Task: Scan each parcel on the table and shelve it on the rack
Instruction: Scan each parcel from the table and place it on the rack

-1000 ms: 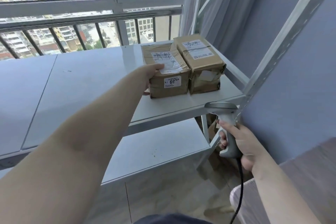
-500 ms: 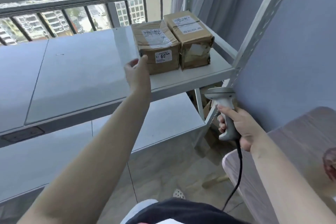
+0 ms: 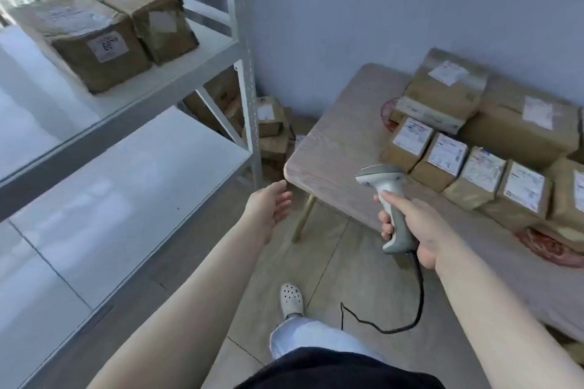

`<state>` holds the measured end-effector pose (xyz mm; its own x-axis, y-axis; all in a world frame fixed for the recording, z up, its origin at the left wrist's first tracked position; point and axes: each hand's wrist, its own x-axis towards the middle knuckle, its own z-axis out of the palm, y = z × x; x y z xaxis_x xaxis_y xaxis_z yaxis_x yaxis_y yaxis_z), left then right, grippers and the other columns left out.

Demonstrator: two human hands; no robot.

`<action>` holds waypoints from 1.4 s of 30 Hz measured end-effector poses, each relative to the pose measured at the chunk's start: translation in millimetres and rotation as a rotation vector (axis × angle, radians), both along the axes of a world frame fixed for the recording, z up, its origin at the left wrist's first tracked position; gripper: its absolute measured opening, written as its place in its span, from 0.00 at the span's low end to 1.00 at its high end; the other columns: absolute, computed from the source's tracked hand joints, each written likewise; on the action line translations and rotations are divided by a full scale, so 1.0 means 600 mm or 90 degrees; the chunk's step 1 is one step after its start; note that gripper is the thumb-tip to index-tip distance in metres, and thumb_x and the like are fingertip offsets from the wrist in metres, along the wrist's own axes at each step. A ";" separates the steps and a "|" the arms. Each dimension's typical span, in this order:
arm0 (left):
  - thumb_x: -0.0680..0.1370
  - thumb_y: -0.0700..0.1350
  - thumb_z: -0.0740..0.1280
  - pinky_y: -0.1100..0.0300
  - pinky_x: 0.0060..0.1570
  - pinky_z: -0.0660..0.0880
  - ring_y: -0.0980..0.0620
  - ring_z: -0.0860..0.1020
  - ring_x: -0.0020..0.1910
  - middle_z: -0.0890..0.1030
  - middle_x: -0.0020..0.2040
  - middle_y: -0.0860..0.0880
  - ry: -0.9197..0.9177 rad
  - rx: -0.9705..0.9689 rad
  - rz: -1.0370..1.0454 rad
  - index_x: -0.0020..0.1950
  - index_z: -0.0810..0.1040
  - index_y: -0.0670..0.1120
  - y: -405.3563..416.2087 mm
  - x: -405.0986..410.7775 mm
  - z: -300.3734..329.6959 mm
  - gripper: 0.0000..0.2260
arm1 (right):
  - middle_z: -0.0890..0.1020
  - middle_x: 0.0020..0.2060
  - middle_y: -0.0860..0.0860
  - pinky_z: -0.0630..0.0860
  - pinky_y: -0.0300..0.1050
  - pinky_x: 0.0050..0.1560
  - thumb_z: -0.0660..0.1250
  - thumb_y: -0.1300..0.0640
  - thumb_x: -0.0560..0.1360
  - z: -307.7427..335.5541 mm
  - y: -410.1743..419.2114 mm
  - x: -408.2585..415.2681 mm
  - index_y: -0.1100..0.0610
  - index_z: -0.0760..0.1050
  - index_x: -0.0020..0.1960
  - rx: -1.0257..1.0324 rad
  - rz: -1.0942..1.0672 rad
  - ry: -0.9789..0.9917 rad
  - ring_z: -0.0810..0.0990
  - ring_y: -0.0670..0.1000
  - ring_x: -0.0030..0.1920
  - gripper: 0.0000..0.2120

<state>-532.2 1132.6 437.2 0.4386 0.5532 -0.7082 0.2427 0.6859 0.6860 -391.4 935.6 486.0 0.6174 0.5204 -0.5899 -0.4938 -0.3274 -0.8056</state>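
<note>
Rack point(image 3: 243, 50) at 10 o'clock: two parcels point(image 3: 104, 25) side by side, touching, on its upper shelf. Bench point(image 3: 341, 142) at 2 o'clock: a row of parcels point(image 3: 467, 177) with larger ones stacked behind. Floor between rack and bench: further boxes point(image 3: 268, 126) at 12 o'clock, against the wall.

Nothing is reading cleanly here. The front sticker point(image 3: 108, 45) on the nearer shelved parcel point(image 3: 85, 50) is showing large dark digits, blurred past reading. White shipping labels are sitting on the tops of the table parcels point(image 3: 461, 164), e.g. one label point(image 3: 412, 136) carrying fine dark print and barcode-like marks, all too small to make out. The label point(image 3: 448, 72) on the stacked parcel at the back is showing a faint reddish mark, illegible. The scanner head point(image 3: 379, 174) is bearing a small dark marking, unreadable.
</note>
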 end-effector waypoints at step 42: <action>0.75 0.59 0.72 0.50 0.65 0.74 0.44 0.76 0.60 0.76 0.58 0.44 0.090 -0.170 -0.291 0.72 0.69 0.43 -0.949 0.830 -0.083 0.32 | 0.74 0.31 0.54 0.70 0.45 0.35 0.68 0.53 0.78 0.052 -1.019 0.494 0.60 0.74 0.48 -0.102 -0.512 -0.068 0.71 0.51 0.30 0.10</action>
